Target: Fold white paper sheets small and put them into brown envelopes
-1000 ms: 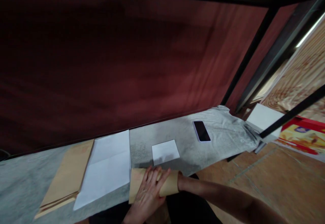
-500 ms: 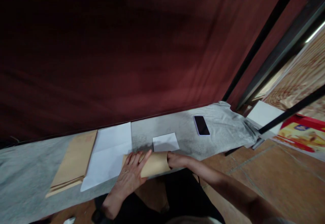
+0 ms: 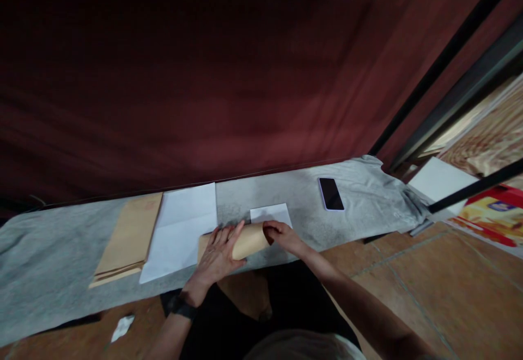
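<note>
Head view: tan paper envelope (image 3: 250, 242), six o'clock, near edge of grey cloth-covered table (image 3: 281, 183). Left hand (image 3: 216, 254): flat upon it, fingers apart. Right hand (image 3: 285, 236): at envelope's mouth, fingers' closure untellable. Apparent step: mouth-opening; next calls for steady left pressure.

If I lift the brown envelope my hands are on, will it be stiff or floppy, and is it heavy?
The envelope will likely flex rather than stay stiff: its paper bows up between the left hand and the open end at the right hand. It's probably light, since the paper looks thin, though any contents are hidden.
</note>
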`<state>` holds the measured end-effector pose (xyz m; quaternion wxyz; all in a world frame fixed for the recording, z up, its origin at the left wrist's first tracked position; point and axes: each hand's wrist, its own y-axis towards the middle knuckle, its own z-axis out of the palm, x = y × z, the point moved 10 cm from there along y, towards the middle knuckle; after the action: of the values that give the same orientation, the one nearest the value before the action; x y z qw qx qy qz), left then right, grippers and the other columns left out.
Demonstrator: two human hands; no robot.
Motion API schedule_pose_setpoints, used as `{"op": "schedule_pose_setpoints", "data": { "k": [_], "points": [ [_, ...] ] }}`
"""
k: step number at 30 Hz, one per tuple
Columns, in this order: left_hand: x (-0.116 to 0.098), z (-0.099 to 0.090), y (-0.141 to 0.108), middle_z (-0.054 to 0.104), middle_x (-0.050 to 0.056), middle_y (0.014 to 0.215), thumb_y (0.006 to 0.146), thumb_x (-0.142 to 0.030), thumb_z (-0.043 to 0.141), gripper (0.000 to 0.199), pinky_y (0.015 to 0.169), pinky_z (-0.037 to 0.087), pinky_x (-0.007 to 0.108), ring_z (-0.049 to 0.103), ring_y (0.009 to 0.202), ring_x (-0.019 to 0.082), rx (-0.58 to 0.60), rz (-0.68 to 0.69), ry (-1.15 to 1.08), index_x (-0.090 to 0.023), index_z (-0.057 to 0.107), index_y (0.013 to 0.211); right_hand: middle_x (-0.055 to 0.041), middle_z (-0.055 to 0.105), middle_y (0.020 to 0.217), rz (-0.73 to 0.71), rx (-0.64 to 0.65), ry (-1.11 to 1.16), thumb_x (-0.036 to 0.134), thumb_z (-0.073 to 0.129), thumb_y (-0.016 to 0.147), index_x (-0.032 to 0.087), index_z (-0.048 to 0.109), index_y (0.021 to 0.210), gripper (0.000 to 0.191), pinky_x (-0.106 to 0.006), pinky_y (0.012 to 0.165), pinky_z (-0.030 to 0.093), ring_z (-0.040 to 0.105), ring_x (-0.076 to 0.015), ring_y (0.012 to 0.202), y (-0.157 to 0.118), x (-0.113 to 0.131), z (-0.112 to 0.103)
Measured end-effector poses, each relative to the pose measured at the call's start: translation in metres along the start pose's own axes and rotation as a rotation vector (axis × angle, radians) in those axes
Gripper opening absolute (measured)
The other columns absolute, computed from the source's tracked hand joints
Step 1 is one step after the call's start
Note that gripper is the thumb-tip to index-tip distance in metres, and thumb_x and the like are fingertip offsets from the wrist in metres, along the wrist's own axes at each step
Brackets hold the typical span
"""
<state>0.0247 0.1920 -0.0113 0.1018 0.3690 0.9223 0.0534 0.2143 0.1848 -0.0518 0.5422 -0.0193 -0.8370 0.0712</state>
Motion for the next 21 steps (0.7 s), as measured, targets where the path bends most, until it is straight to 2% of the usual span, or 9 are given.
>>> {"op": "schedule_pose_setpoints", "data": {
  "k": [2,4,7,10,16,18,21],
  "points": [
    [0.006,-0.007,-0.001,0.059,0.012,0.132,0.076,-0.043,0.073,0.103,0.118,0.029,0.054,0.055,0.126,0.033,-0.030,-0.033,0.026,-0.026,0.018,0.161,-0.0069,0.069,0.113,0.009,-0.216,-0.147,0.025,0.047,0.095,0.021,0.063,0.117,0.027,-0.034,0.094,0.050,0.065,-0.0201,0.099,-0.002,-0.008,-0.035],
    [0.014,-0.013,-0.002,0.058,0.013,0.133,0.077,-0.042,0.072,0.102,0.118,0.029,0.056,0.054,0.127,0.034,-0.055,-0.078,0.055,-0.024,0.016,0.161,-0.0123,0.066,0.116,0.069,-0.337,-0.267,0.031,0.052,0.097,0.019,0.060,0.118,0.026,-0.038,0.098,0.047,0.063,-0.0248,0.107,-0.005,-0.019,-0.058],
    [0.026,-0.014,-0.004,0.056,0.014,0.135,0.077,-0.043,0.072,0.104,0.117,0.028,0.057,0.052,0.129,0.036,-0.053,-0.138,0.073,-0.023,0.015,0.161,-0.0189,0.065,0.115,0.187,-0.400,-0.515,0.040,0.065,0.093,0.015,0.059,0.117,0.035,-0.041,0.096,0.048,0.062,-0.0317,0.110,-0.005,-0.032,-0.069],
    [0.035,-0.003,-0.004,0.056,0.013,0.135,0.076,-0.043,0.071,0.105,0.117,0.027,0.057,0.051,0.130,0.035,0.004,-0.184,0.039,-0.024,0.013,0.162,-0.0223,0.065,0.115,0.256,-0.408,-0.627,0.039,0.070,0.089,0.012,0.058,0.114,0.039,-0.042,0.094,0.049,0.063,-0.0350,0.110,0.000,-0.038,-0.063],
    [0.041,0.008,-0.006,0.055,0.012,0.137,0.076,-0.044,0.073,0.108,0.118,0.025,0.056,0.051,0.131,0.034,0.052,-0.193,-0.017,-0.026,0.010,0.162,-0.0166,0.068,0.106,0.302,-0.423,-0.545,0.031,0.069,0.087,0.017,0.061,0.106,0.025,-0.040,0.092,0.050,0.065,-0.0321,0.105,0.005,-0.046,-0.062],
    [0.042,0.008,-0.006,0.054,0.012,0.138,0.076,-0.045,0.073,0.108,0.118,0.026,0.057,0.050,0.131,0.035,0.046,-0.188,-0.020,-0.026,0.010,0.162,-0.0178,0.068,0.107,0.270,-0.416,-0.481,0.029,0.065,0.088,0.017,0.062,0.102,0.018,-0.040,0.092,0.050,0.065,-0.0323,0.106,0.005,-0.048,-0.062],
    [0.042,0.005,-0.007,0.053,0.013,0.140,0.075,-0.046,0.074,0.109,0.117,0.026,0.059,0.050,0.132,0.036,0.034,-0.200,-0.020,-0.026,0.010,0.162,-0.0164,0.067,0.109,0.185,-0.467,-0.255,0.027,0.058,0.090,0.019,0.063,0.105,0.018,-0.041,0.090,0.052,0.064,-0.0313,0.107,-0.001,-0.047,-0.072]
  ]
}}
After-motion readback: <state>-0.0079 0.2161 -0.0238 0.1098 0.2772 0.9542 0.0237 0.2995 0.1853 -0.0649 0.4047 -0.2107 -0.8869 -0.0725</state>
